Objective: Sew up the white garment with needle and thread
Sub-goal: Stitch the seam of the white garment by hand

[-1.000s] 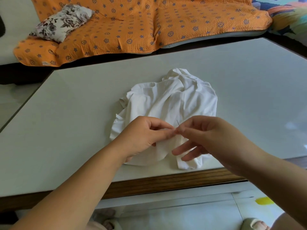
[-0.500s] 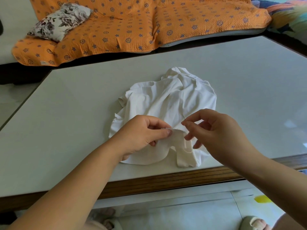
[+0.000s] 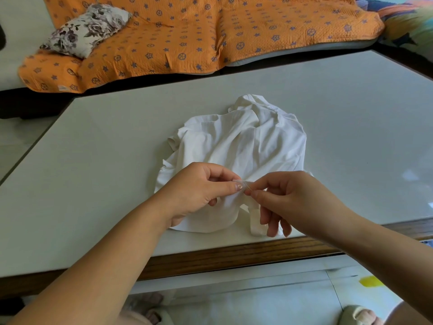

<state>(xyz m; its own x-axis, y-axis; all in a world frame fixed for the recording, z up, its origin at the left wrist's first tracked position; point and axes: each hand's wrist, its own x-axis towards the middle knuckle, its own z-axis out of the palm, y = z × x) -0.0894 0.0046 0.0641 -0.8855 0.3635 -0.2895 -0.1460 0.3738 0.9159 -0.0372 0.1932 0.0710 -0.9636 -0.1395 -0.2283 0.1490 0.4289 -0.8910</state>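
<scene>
A crumpled white garment (image 3: pixel 243 146) lies on the pale table (image 3: pixel 112 174), near its front edge. My left hand (image 3: pixel 199 191) pinches a fold of the garment's near part between thumb and forefinger. My right hand (image 3: pixel 288 198) meets it from the right and pinches a thin needle (image 3: pixel 248 186) at that same fold, its other fingers hanging down over the cloth. No thread can be made out.
The table's wooden front edge (image 3: pixel 234 256) runs just below my hands. Behind the table stands a sofa under an orange patterned cover (image 3: pixel 199 31) with a floral cushion (image 3: pixel 86 29). Tiled floor and slippered feet show below the table.
My right hand drew away from the fold to the right, then came back to it. It now pinches the needle at the cloth again. My left hand kept its grip.
</scene>
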